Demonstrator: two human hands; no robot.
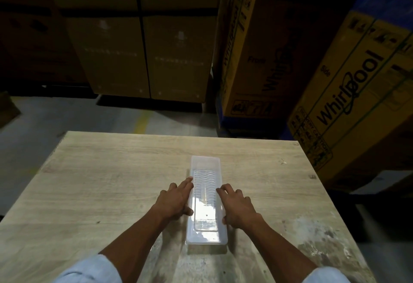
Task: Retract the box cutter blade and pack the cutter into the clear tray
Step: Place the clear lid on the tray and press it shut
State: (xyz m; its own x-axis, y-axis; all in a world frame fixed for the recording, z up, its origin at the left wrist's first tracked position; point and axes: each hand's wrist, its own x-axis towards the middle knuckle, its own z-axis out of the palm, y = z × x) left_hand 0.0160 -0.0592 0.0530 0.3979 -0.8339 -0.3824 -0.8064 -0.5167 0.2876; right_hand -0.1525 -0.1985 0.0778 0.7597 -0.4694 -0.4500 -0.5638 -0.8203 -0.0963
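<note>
A long clear tray (206, 166) lies lengthwise on the wooden table, near the middle. Its top has a wavy ribbed pattern and strong glare, so I cannot tell what is inside. I cannot make out a box cutter anywhere in view. My left hand (175, 200) presses against the tray's left side, fingertips on the rim and thumb at the wall. My right hand (238, 208) holds the right side the same way, fingers curled on the rim. The tray sits clamped between both hands.
The pale wooden table (100, 182) has white scuffed patches at the near right. Beyond its far edge is a grey floor with a yellow line. Stacked brown cartons (143, 54) stand behind, and tall yellow appliance boxes (348, 86) crowd the table's right corner.
</note>
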